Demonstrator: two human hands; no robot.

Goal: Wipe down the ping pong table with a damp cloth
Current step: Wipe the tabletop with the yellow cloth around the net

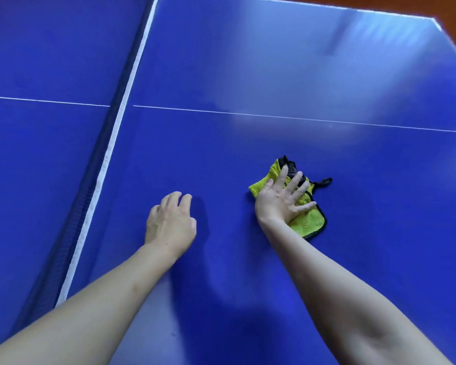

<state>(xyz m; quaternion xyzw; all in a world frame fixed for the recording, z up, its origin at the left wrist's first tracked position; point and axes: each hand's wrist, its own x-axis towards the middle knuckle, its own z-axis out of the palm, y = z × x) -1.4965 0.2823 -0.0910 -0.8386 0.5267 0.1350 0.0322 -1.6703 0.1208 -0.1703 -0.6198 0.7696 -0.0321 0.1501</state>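
A table-tennis room or indoor sports hall, judging by the large blue ping pong table with thin white painted lines filling nearly the whole view. Across that table, at its left, a dark mesh net with a white top band; along its middle, a thin white centre line. Beyond the table's far right corner, a strip of reddish-brown floor. Soft indoor light reflected on the table's far half.
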